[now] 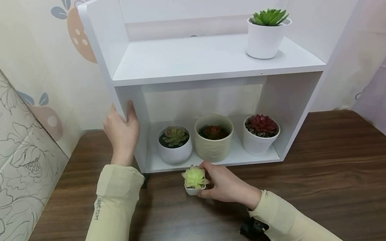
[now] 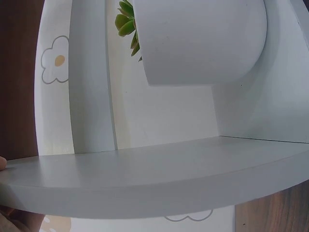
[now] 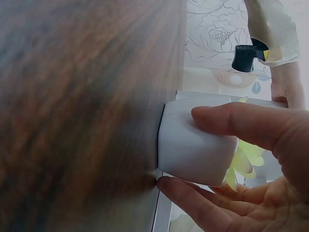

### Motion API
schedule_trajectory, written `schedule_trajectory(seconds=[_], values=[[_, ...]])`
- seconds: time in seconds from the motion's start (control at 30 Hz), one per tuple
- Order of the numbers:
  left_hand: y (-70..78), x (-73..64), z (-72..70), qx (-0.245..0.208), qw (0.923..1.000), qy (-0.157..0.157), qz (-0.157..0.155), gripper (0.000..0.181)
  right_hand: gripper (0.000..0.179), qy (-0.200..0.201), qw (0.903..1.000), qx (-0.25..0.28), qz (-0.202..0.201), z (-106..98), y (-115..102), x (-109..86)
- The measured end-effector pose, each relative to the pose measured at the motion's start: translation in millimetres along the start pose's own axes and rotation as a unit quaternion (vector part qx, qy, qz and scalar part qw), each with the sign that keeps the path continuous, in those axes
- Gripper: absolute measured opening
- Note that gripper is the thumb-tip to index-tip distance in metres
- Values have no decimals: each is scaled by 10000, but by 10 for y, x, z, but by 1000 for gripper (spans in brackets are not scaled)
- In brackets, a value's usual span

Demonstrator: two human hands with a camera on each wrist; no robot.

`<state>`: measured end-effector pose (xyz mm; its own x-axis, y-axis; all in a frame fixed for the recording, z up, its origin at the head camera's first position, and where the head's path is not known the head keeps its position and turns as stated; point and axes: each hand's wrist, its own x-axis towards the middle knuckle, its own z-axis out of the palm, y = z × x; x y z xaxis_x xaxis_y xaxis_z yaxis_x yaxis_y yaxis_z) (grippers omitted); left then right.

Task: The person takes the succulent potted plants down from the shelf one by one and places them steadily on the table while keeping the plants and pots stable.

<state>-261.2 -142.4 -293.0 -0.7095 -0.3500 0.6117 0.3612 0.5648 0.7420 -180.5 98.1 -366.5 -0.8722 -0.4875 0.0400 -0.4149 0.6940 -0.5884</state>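
My right hand point(image 1: 225, 181) holds a small potted succulent point(image 1: 194, 177) with pale yellow-green leaves, thumb on one side and fingers on the other. In the right wrist view its white pot point(image 3: 193, 140) is at the table surface; whether it touches cannot be told. My left hand point(image 1: 123, 133) grips the left side panel point(image 1: 98, 46) of a white two-tier shelf, the thumb on the inner face and the fingers mostly hidden outside. Only a fingertip of it shows in the left wrist view, beside the panel point(image 2: 154, 179).
On the lower tier stand a white pot with a green succulent point(image 1: 175, 145), a cream pot point(image 1: 215, 140) with a reddish plant, and a white pot with a dark red succulent point(image 1: 260, 134). A green succulent in a white pot point(image 1: 265, 38) sits on the upper tier point(image 1: 181, 55). Brown wooden table point(image 1: 363, 185) below.
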Motion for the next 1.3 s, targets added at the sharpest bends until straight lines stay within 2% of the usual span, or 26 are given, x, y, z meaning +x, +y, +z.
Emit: schedule_trajectory(seconds=[0.43,0.7,0.97,1.2,1.3], values=[[9,-3,-1,4,10000,-25,-79,34,50,-19,9999,108,30,-27,-19,-30],[13,-16,3,-10,10000,-13,-31,34,66,-18,9999,163,-26,-64,-22,-53],[5,-12,6,5,10000,-23,-8,34,84,-43,9996,225,-172,-204,-64,-94],[9,-4,-5,-28,10000,-30,-64,34,85,323,9980,-148,-522,-325,-140,-142],[5,1,-6,-12,9999,-49,-91,34,82,559,9963,-117,-639,-380,-174,-166]])
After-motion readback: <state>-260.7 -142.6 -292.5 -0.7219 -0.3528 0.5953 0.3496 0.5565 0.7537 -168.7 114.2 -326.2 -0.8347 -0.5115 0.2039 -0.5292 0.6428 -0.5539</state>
